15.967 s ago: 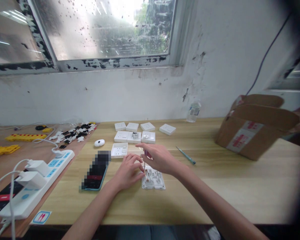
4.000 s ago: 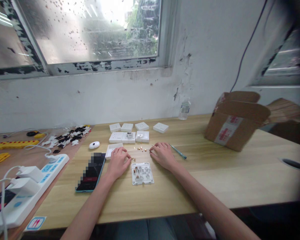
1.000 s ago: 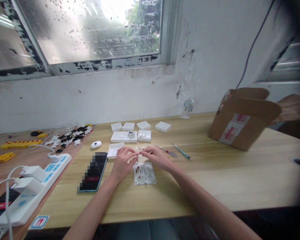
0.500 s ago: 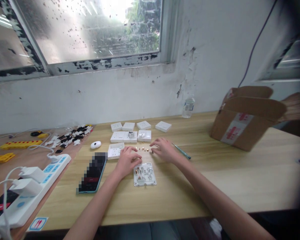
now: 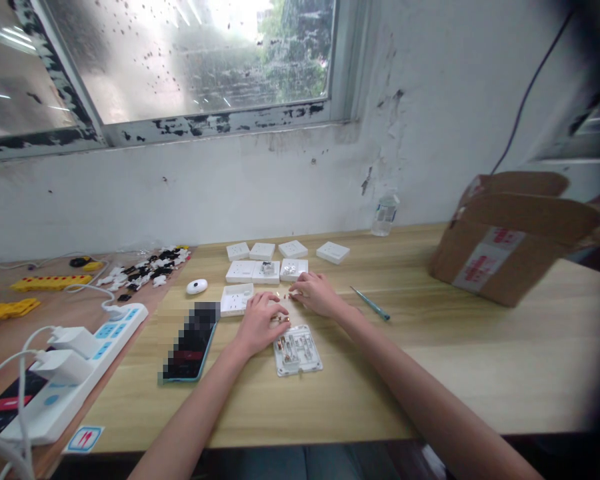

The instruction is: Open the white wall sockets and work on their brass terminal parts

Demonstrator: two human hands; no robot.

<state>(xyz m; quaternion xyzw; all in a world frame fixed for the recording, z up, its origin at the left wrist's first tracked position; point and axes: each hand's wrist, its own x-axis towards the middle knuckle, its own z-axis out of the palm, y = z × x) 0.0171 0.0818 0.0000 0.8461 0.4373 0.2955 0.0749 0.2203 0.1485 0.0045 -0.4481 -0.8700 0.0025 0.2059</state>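
An opened white wall-socket back (image 5: 298,350) lies face down on the wooden table (image 5: 430,373), its metal contacts showing. My left hand (image 5: 259,323) rests just left of its upper edge, fingers curled, fingertips by some tiny brass parts (image 5: 281,321). My right hand (image 5: 316,293) lies palm down beyond the socket, fingertips pinched at small brass pieces (image 5: 289,295) in front of the row of white sockets (image 5: 267,272). What either hand holds is too small to make out.
A phone (image 5: 191,341) lies left of my left hand, with a white socket cover (image 5: 236,299) and a white oval device (image 5: 197,287) beyond. A teal screwdriver (image 5: 371,304) lies to the right. There is a cardboard box (image 5: 510,243) at the right, a power strip (image 5: 65,363) at the left, and a water bottle (image 5: 385,214) by the wall.
My right hand slid left toward the row of sockets and the brass pieces. My left hand stayed by the open socket's upper left corner. The view shifted slightly.
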